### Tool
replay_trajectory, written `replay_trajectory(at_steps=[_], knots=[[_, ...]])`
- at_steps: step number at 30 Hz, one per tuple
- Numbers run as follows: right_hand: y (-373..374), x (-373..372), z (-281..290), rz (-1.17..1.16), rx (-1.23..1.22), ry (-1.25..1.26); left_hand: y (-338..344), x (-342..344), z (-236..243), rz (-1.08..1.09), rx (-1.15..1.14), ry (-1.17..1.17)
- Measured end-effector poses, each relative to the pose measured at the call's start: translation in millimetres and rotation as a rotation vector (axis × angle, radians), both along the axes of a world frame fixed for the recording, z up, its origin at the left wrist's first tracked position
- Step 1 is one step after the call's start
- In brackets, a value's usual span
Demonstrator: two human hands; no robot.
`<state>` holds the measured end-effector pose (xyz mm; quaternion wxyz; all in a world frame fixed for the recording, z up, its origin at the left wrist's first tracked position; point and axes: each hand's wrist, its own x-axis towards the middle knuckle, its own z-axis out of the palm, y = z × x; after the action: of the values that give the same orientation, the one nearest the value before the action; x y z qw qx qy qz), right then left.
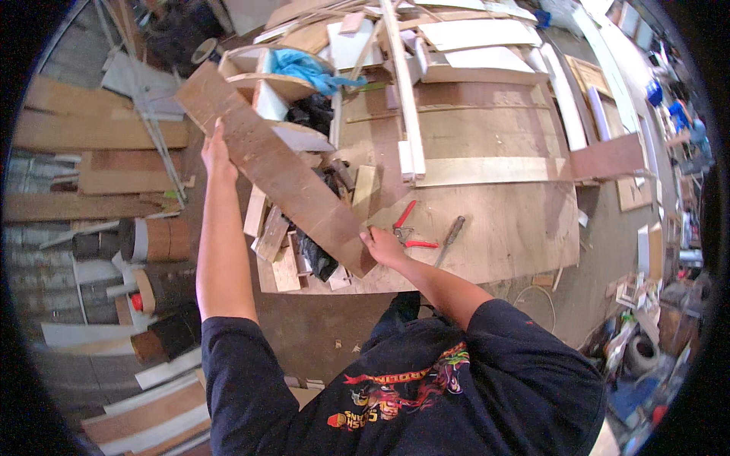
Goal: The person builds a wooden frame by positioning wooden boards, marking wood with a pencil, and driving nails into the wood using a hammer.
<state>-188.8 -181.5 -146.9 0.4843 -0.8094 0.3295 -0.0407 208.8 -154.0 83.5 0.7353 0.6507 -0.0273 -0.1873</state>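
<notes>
A long brown wooden board (277,171) slants across the left part of the workbench, held up between both my hands. My left hand (217,154) grips its left edge toward the far end, thumb on top. At the near end, my right hand (383,247) pinches the board's right edge; the fingers underneath are hidden. Just right of that hand lie red-handled pliers (407,228) on the bench top. A screwdriver (451,237) with a dark handle rests beside them. Under and around the board are short wood offcuts (272,234) and a black plastic bag (315,257).
The plywood workbench (502,228) carries a long pale wooden strip (403,99) and stacked boards (479,45) at the back. A blue plastic bag (304,68) sits in a curved wooden frame. Planks (99,129) line the floor at left; clutter (654,334) stands at right.
</notes>
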Motion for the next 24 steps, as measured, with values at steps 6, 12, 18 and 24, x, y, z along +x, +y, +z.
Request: replay_trajectory(at_steps=[6,12,18,24], knots=[[-3.4,14.9,-14.0,0.06,-0.047,0.103,-13.5,1.2,-27.3,-0.092,0.087,0.006],[-19.1,-17.9,23.3,-0.148,-0.112,0.069,-5.1,-48.1,-37.5,-0.016,0.143,-0.185],[-80.0,-141.3,8.4,-0.626,-0.337,0.422,29.6,-166.4,-74.3,0.168,0.879,-1.068],[-88.9,-147.5,-1.4,-0.557,-0.156,0.48,51.4,-326.3,-156.2,-0.748,1.002,-1.235]])
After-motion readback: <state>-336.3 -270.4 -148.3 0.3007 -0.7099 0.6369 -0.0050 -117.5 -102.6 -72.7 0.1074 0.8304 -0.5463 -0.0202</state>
